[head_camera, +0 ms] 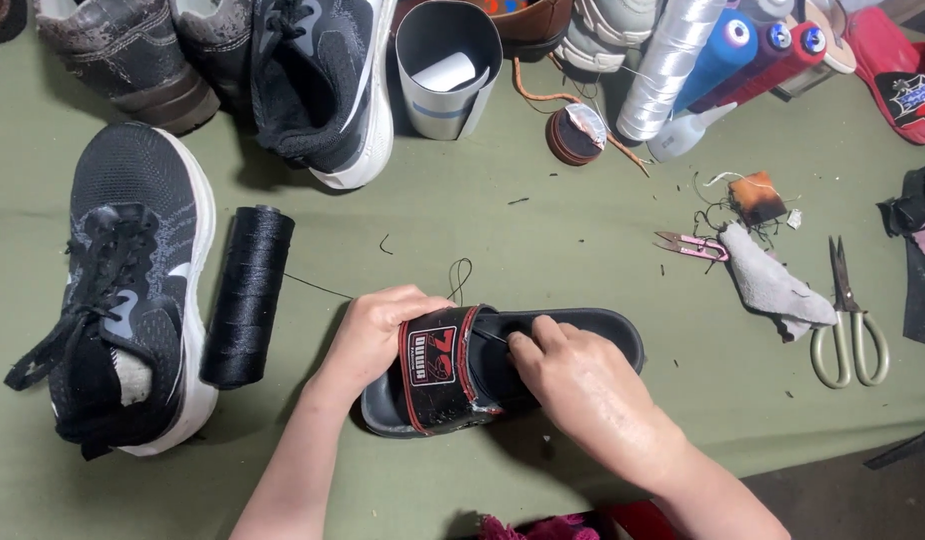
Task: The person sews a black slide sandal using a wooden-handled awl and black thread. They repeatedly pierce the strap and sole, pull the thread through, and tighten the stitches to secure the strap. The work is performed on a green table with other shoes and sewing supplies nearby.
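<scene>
A black slide sandal (593, 330) with a red-edged black strap (438, 365) lies on the green table top (543, 240) in front of me. My left hand (376, 335) grips the strap and the sandal's left end. My right hand (573, 385) rests on the footbed just right of the strap, fingertips pinched at the strap's edge; whether they hold a needle I cannot tell. A thin black thread (318, 287) runs from a black thread spool (248, 295) lying to the left toward the sandal.
A black sneaker (133, 290) lies at the far left, more shoes (313, 80) along the back. A grey cup (448, 65), thread cones (723, 50), small pink snips (693, 245), a grey rag (773, 285) and large scissors (848, 320) sit to the right.
</scene>
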